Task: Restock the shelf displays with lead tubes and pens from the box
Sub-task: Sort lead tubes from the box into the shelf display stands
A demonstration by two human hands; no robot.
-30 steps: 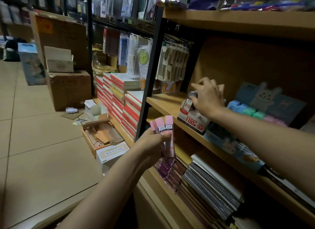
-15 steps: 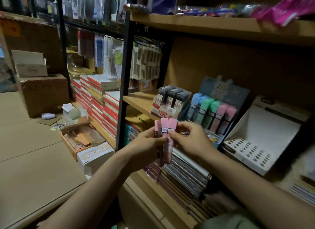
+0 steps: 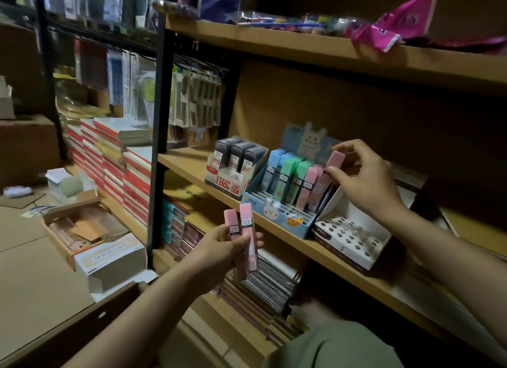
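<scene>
Right grip: our right hand (image 3: 365, 181) pinches the cap end of a pink lead tube (image 3: 326, 175) between thumb and fingertips, the tube tilted with its lower end down in the bunny display (image 3: 285, 219), at the right end of the pink row.
Left grip: our left hand (image 3: 222, 249) curls its fingers round two pink lead tubes (image 3: 245, 238), held upright, caps up, in front of the shelf edge.
Display: we see blue, green and pink tubes standing in the far rows, with open slots in the near rows.
Left of it: a white box of dark lead tubes (image 3: 236, 164) stands just beside the display on the same wooden shelf (image 3: 186, 162).
Right of it: a white pen stand (image 3: 348, 238) with round holes touches the display's right side.
Farther out: we see an open cardboard box (image 3: 79, 227) on the floor at the left, near stacked red-edged notebooks (image 3: 109, 159).
</scene>
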